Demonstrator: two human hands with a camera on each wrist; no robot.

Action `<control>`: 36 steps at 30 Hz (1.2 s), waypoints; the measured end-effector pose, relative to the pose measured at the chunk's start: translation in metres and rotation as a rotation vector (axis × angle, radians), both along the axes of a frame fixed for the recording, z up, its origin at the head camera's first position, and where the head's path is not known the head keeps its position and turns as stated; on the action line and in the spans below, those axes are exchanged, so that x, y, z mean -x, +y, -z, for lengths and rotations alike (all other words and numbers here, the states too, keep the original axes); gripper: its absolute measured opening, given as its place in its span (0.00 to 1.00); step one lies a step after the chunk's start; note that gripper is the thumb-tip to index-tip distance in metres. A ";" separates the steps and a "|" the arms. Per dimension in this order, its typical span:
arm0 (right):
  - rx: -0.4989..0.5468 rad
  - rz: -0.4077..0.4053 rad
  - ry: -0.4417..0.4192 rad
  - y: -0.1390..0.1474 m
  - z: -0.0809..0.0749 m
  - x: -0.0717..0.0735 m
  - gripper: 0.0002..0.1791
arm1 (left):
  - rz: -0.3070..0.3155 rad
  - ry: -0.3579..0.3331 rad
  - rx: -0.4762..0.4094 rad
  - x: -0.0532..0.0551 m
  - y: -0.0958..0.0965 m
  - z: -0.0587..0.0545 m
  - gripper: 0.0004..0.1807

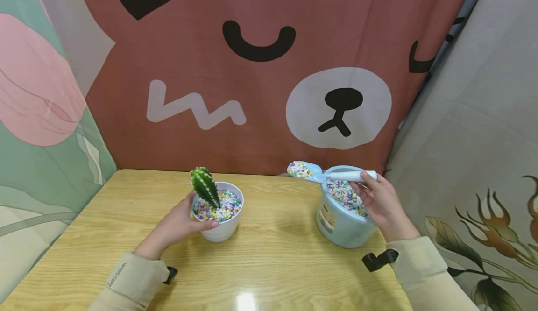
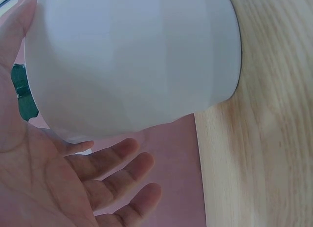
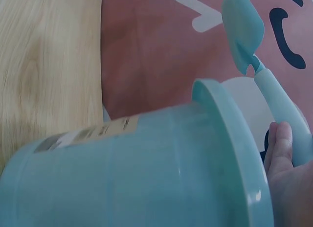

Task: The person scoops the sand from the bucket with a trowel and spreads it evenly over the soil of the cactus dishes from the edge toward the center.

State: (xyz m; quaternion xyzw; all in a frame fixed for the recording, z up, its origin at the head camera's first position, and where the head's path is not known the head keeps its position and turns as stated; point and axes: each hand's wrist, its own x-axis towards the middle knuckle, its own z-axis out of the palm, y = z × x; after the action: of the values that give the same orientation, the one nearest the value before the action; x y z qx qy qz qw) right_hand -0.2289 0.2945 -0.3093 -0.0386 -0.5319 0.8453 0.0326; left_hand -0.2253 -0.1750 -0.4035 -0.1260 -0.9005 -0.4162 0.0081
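A small cactus [image 1: 205, 187] leans in a white flowerpot [image 1: 222, 231] filled with multicoloured pebbles [image 1: 229, 203]. My left hand [image 1: 178, 222] holds the pot at its rim, thumb on the near side. In the left wrist view the other fingers [image 2: 120, 180] stretch out below the pot wall [image 2: 132, 60]. My right hand [image 1: 382, 201] grips the white handle of a light blue trowel [image 1: 317, 175], whose blade carries a heap of pebbles. The trowel hangs over the far rim of a light blue bucket [image 1: 346, 234], which contains more pebbles.
Pot and bucket stand apart on a light wooden table [image 1: 269, 259]. Behind its far edge hangs a reddish-brown curtain [image 1: 260, 147] with a cartoon face. A pale flowered curtain [image 1: 475, 161] closes off the right side, a green one [image 1: 25, 171] the left.
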 end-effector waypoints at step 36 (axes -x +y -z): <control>-0.125 -0.073 0.047 -0.064 0.006 0.028 0.04 | -0.026 -0.024 -0.027 0.002 0.001 0.003 0.64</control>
State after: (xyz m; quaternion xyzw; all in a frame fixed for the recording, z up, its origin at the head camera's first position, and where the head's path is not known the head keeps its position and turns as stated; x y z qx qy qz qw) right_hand -0.2569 0.2308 -0.3149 0.0028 -0.5838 0.8117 0.0166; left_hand -0.2274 -0.1744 -0.4069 -0.1094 -0.8964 -0.4295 0.0043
